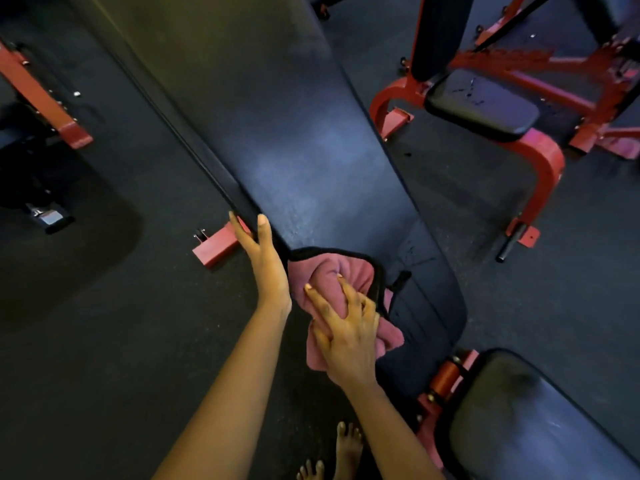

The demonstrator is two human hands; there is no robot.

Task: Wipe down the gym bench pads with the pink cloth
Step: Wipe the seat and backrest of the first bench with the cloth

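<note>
Hands: left hand (265, 263) lies with straight fingers along the left edge of the bench back pad (277, 150), holding nothing; right hand (348, 329) curls its fingers into the bunched pink cloth (315, 271).
Cloth: on the pad's lower end, bottom centre of the frame.
Edges: bare pad stretches to the upper left; dark floor (104, 341) flanks both sides.
Cut off: seat pad (540, 424) at lower right; cloth partly under the right hand.

Right hand (348, 336) grips pink cloth (327, 277) on back pad (294, 140); left hand (265, 258) steadies its edge.
</note>
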